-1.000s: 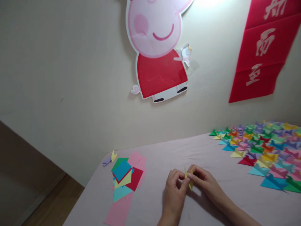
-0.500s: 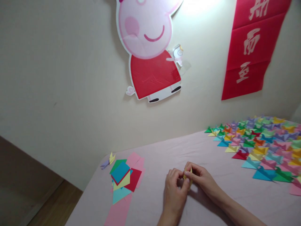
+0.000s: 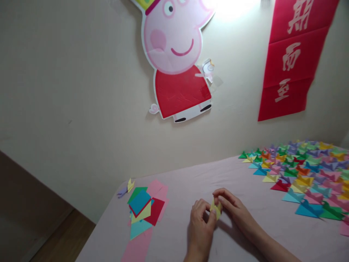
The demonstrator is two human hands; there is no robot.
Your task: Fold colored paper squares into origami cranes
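Note:
A small piece of pale yellow folded paper (image 3: pixel 216 210) is held between my hands, above the pink cloth. My left hand (image 3: pixel 201 222) pinches its lower left side between thumb and bent fingers. My right hand (image 3: pixel 234 207) reaches in from the right, with thumb and curled fingertips closed at the paper's upper right edge. Part of the paper is hidden behind my fingers, so its exact fold cannot be made out.
Loose coloured paper squares (image 3: pixel 140 203) lie in a pile to the left, beside a yellow and a purple folded paper piece (image 3: pixel 130 185). Rows of folded paper cranes (image 3: pixel 308 182) cover the right side of the pink cloth (image 3: pixel 174 233). Behind rises a wall with a pig cutout (image 3: pixel 182 91) and red banner (image 3: pixel 290 65).
The yellow paper has turned so more of its face shows. My right fingers have shifted slightly up and away from my left hand. The camera has tilted up a little.

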